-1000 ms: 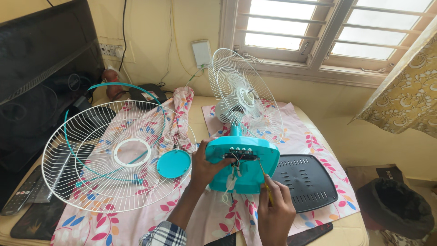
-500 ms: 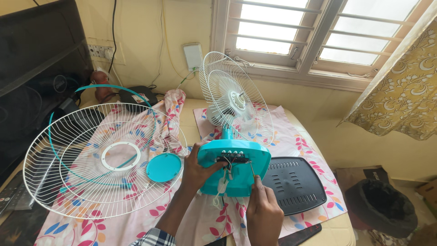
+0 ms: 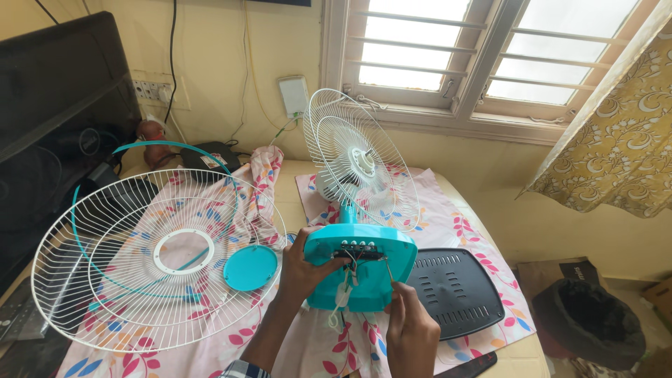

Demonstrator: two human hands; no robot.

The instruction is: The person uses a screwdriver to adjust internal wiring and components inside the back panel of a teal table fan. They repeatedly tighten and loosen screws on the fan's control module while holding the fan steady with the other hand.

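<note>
Turquoise plastic table-fan base (image 3: 364,269), opened at the underside with loose wires (image 3: 348,280) and a row of switch contacts exposed, sits tilted between both hands on the floral pink-and-white cloth (image 3: 455,231).

Left hand (image 3: 302,269): wrapped around the base's left edge, thumb on the top rim, steadying it. Right hand (image 3: 409,329): clenched around a thin screwdriver (image 3: 389,274), tip just beside the wiring on the base's lower right.

Handling, by judgement: hollow plastic shell, light and stiff, smooth enough to slip. The white wire rear guard (image 3: 360,164) and motor on the stem beyond the hands likely make the unit top-heavy. Wires look thin and easily torn; best kept clear of the grip. Rim and side walls of the shell seem the safest holds.

Around the hands: white wire front guard with teal rim (image 3: 150,259) lies flat, well to the left of the left hand; round turquoise cap (image 3: 250,267) just beside the left wrist; black vented plastic bottom plate (image 3: 455,290) near the right hand, on its outer side.
</note>
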